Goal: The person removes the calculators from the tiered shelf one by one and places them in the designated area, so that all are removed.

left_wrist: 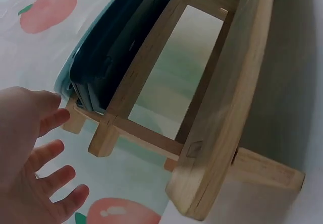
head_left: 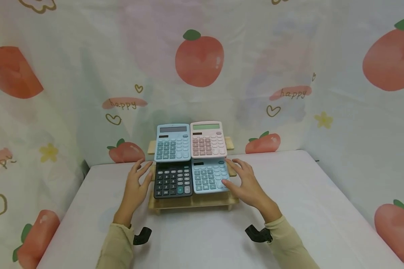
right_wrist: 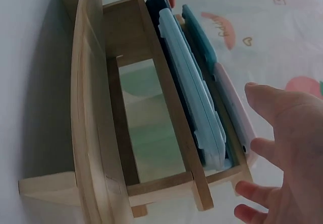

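Observation:
A wooden stand (head_left: 193, 201) with stepped rails holds calculators in two rows. The upper row has a blue calculator (head_left: 173, 144) beside a pink calculator (head_left: 208, 140). Below them lean a black calculator (head_left: 173, 181) and a light blue calculator (head_left: 210, 175), their top edges overlapped by the upper row. My left hand (head_left: 137, 190) is at the stand's left side, fingers spread and holding nothing. On the other side my right hand (head_left: 247, 185) has its fingers apart; its thumb overlaps the light blue calculator in the head view, while the right wrist view shows a gap between hand and calculators.
The stand sits on a white-covered table (head_left: 195, 243) close to the back cloth (head_left: 202, 104), printed with peaches, hearts and "happy". Similar cloth hangs at both sides. Each wrist carries a black camera mount (head_left: 142, 236).

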A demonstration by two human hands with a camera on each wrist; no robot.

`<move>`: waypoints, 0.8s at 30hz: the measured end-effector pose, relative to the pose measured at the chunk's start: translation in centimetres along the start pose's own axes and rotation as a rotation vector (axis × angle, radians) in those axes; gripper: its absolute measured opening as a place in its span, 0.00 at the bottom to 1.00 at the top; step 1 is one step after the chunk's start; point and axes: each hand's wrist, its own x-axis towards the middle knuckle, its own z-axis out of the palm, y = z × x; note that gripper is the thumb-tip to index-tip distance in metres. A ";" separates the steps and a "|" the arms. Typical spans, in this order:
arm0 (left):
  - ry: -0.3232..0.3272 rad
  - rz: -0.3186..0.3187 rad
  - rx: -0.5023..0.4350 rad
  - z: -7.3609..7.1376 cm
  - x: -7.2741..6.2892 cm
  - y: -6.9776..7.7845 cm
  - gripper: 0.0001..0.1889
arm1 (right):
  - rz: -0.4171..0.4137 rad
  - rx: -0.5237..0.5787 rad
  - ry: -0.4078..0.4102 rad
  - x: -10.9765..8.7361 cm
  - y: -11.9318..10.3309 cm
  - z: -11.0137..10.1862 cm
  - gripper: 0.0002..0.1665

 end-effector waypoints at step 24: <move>-0.098 -0.109 -0.090 1.3 -0.2 -1.0 0.21 | -0.032 0.026 0.020 -0.2 -0.7 0.7 0.34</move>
